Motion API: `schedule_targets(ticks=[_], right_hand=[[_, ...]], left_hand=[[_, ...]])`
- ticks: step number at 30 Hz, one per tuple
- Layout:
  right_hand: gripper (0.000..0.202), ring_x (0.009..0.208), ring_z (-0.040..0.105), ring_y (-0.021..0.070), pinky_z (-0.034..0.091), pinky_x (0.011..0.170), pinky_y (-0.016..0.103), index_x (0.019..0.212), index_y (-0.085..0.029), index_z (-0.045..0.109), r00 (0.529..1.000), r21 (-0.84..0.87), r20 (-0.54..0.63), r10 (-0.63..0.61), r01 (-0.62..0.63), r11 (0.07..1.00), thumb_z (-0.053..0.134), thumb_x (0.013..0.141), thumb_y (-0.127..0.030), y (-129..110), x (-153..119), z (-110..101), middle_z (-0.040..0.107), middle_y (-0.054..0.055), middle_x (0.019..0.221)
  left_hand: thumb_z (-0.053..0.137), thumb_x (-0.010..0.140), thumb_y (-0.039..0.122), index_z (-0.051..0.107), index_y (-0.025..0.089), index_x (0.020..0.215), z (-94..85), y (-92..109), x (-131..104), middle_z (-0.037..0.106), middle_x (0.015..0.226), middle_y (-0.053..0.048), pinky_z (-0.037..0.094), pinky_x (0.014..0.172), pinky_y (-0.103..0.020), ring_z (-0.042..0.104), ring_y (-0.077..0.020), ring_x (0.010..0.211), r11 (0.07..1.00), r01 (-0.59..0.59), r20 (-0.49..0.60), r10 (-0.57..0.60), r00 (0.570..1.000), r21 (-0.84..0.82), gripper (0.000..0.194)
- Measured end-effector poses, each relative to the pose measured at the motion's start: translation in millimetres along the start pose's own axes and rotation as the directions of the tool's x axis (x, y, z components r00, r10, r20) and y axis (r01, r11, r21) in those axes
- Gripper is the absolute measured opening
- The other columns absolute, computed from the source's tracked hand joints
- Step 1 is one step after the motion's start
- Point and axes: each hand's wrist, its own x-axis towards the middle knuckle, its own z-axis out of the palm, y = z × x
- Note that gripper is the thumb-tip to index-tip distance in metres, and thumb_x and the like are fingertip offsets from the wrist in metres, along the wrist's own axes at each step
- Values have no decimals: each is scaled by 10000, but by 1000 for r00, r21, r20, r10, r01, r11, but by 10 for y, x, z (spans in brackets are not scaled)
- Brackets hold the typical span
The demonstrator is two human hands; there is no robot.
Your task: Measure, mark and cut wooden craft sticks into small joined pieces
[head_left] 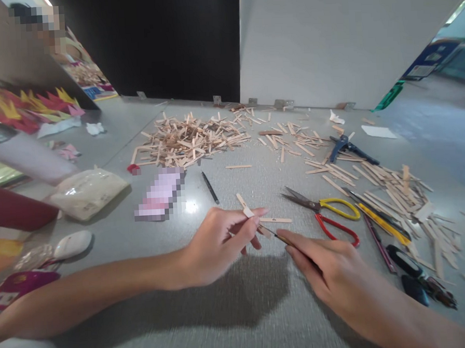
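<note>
Between the thumb and fingers of my left hand [220, 244] is a small wooden stick [240, 199], angled up, with a pale piece across it near the fingertips. My right hand [329, 265] is closed round a thin, dark, pointed tool [273, 234]; most of it is hidden in the fingers, so its kind is unclear. The tool's tip reaches the wood at my left fingertips. Just behind, a flat wooden stick [281, 221] with a dark mark shows. Scissors [316, 206] with one yellow and one red handle lie open beyond my right hand.
Wooden sticks [192, 140] are heaped at the back, with more scattered right. Pliers [344, 150], a yellow cutter [385, 225] and keys [439, 293] lie right. Leftward are a black pen [210, 188], a plastic bag [91, 194] and a white mouse [73, 244]. Upright panels [327, 44] border the back.
</note>
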Motion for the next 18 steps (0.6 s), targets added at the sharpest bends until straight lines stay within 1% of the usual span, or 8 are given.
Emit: schedule_targets(ticks=[3, 6, 7, 9, 11, 12, 15, 18], right_hand=[[450, 644, 844, 265, 620, 512, 316, 1263, -105, 792, 1000, -37, -1, -5, 5, 999, 361, 1153, -170, -10, -2, 34, 888, 146, 952], [425, 538, 806, 265, 543, 426, 319, 1209, -109, 785, 1000, -135, -16, -10, 8, 991, 376, 1094, -85, -35, -20, 53, 869, 130, 835], [418, 495, 783, 259, 512, 403, 320, 1193, -103, 779, 1000, -164, 17, -4, 6, 986, 396, 1042, -32, -48, -29, 55, 854, 115, 781], [449, 454, 754, 242, 464, 379, 313, 1152, -107, 769, 988, -220, 149, 38, -5, 976, 456, 881, 69, -82, -45, 70, 830, 83, 722], [501, 492, 777, 247, 464, 395, 296, 1138, -129, 758, 946, -306, 294, 136, -42, 951, 515, 764, 97, -124, -47, 110, 829, 64, 721], [511, 532, 798, 262, 484, 418, 289, 1157, -143, 754, 921, -370, 333, 202, -69, 926, 545, 755, 92, -149, -39, 139, 830, 56, 721], [499, 597, 828, 292, 540, 487, 282, 1243, -186, 742, 868, -534, 349, 352, -125, 836, 620, 823, 54, -238, 18, 211, 824, 34, 702], [583, 643, 845, 273, 558, 514, 263, 1332, -171, 728, 816, -566, 435, 380, -80, 821, 612, 825, 94, -343, 106, 195, 870, 77, 845]], left_hand=[[488, 1103, 374, 816, 141, 796, 2, -18, -14, 791, 723, -74, 481, 523, -201, 642, -124, 541, 987, -95, -7, 97, 995, 131, 507], [467, 1125, 312, 848, 123, 948, 20, -70, -35, 767, 696, -46, 446, 504, -193, 592, -115, 524, 949, -199, -10, 208, 978, 244, 461], [469, 1130, 295, 848, 114, 1030, 33, -94, -43, 758, 688, -37, 453, 514, -195, 591, -117, 525, 934, -227, -14, 240, 971, 275, 432], [475, 1139, 266, 820, 99, 1198, 67, -146, -62, 753, 701, -27, 490, 562, -207, 625, -128, 555, 903, -278, -27, 303, 953, 329, 387], [475, 1148, 247, 765, 90, 1334, 110, -198, -80, 766, 753, -28, 531, 623, -226, 666, -138, 600, 873, -322, -41, 361, 932, 366, 379], [467, 1153, 243, 740, 82, 1375, 131, -222, -88, 769, 772, -30, 542, 635, -232, 675, -140, 609, 861, -344, -47, 388, 921, 374, 386], [433, 1167, 235, 714, 50, 1395, 182, -274, -99, 758, 771, -30, 544, 612, -231, 673, -139, 594, 841, -384, -52, 434, 899, 382, 407], [438, 1167, 223, 726, 39, 1360, 210, -302, -97, 755, 755, -25, 563, 627, -223, 699, -139, 609, 857, -364, -53, 410, 911, 365, 393]])
